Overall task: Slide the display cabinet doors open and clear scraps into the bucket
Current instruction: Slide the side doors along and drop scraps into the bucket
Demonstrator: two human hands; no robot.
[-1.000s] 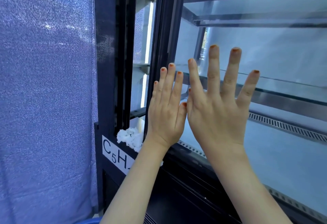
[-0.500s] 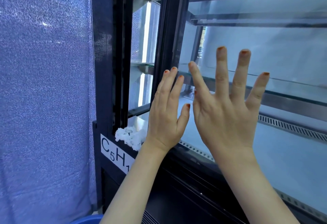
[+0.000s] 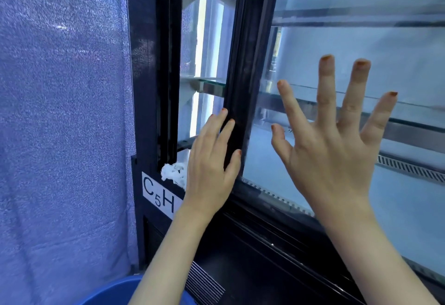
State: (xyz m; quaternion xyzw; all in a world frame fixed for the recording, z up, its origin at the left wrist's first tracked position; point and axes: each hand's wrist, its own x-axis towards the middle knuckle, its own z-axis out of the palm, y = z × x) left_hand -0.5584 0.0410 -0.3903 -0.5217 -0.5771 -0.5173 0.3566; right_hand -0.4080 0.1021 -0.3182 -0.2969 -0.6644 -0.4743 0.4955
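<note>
The display cabinet's sliding glass door (image 3: 375,39) stands partly open, its black upright frame (image 3: 248,64) a hand's width from the cabinet's left post (image 3: 144,88). My left hand (image 3: 209,167) rests with straight fingers along the frame's left edge, the thumb lying on the frame's front. Spread flat, my right hand (image 3: 334,150) presses on the glass to the right of the frame. A white crumpled scrap (image 3: 171,173) lies in the gap's bottom corner, just left of my left hand. The blue bucket (image 3: 113,291) shows its rim at the bottom, below my left forearm.
A blue textured curtain (image 3: 62,124) hangs along the left of the cabinet. Glass shelves (image 3: 204,82) and a slotted metal vent (image 3: 409,168) are inside. A white label (image 3: 156,191) reading C5H sits on the black base, with a grille (image 3: 204,285) lower down.
The door has slid to the right and the gap at the left is wider. My left hand moved from the glass onto the frame's edge. The bucket's rim came into view.
</note>
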